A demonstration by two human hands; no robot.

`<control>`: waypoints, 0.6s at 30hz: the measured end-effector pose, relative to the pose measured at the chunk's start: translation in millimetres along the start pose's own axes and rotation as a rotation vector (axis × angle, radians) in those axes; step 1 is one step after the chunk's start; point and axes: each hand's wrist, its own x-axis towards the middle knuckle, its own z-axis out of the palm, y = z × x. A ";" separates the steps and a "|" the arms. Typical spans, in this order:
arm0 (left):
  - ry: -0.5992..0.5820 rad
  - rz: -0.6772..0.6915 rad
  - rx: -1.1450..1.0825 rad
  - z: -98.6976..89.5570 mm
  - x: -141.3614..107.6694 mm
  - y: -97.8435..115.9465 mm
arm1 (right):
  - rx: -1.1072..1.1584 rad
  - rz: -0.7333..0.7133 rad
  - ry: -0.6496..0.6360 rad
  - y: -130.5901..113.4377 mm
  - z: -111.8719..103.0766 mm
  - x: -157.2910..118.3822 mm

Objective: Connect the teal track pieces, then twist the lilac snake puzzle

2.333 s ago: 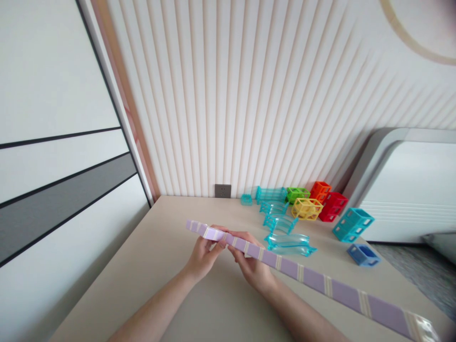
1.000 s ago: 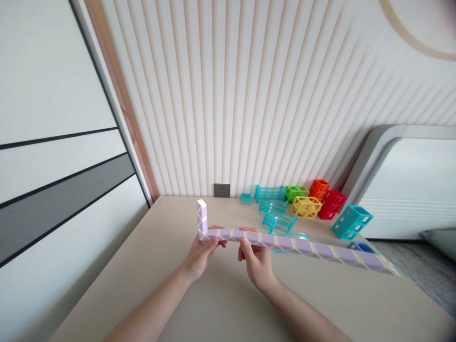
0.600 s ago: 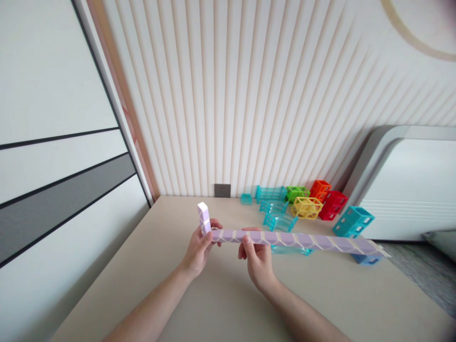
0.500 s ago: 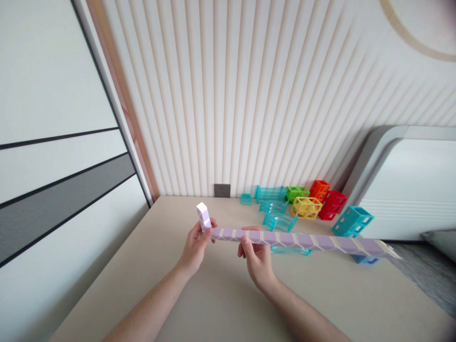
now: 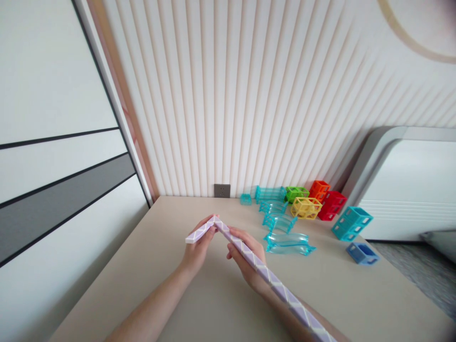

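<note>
A long purple and white snake puzzle (image 5: 265,272) of linked wedge segments is held above the table. It bends near its left end, where a short arm slants down to the left. My left hand (image 5: 199,243) grips it just by the bend, fingers partly hidden behind it. My right hand (image 5: 247,256) is closed around the long straight part, a little right of the bend. From there the straight part runs toward the lower right, over my right forearm, and leaves the bottom of the view.
On the beige table (image 5: 171,213), clear teal track pieces (image 5: 290,243) lie to the right. Behind them stand yellow (image 5: 306,208), green (image 5: 296,194), orange (image 5: 319,190), red (image 5: 332,205) and teal blocks (image 5: 352,223). A blue block (image 5: 362,253) sits near the right edge.
The snake puzzle's long part has swung from pointing right to pointing toward the lower right. Its short end has tipped from upward to down-left. Both hands keep their hold.
</note>
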 end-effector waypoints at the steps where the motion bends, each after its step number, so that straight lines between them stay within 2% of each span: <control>1: 0.008 -0.005 0.026 0.0 -0.1 -0.3 | -0.003 -0.012 0.006 -0.1 -0.2 0.2; 4: 0.031 0.024 0.127 -1.4 0.3 -1.5 | -0.041 0.038 0.046 -2.5 -1.0 0.8; 9: 0.036 0.152 0.237 -3.5 1.1 -0.8 | -0.111 0.153 0.090 -6.3 -2.2 2.2; 14: 0.024 0.271 0.317 -5.4 1.2 -1.1 | -0.209 0.020 0.143 -2.8 -5.2 5.2; 18: 0.008 0.342 0.374 -7.9 2.2 -0.3 | -0.200 0.039 0.127 -3.9 -7.9 5.7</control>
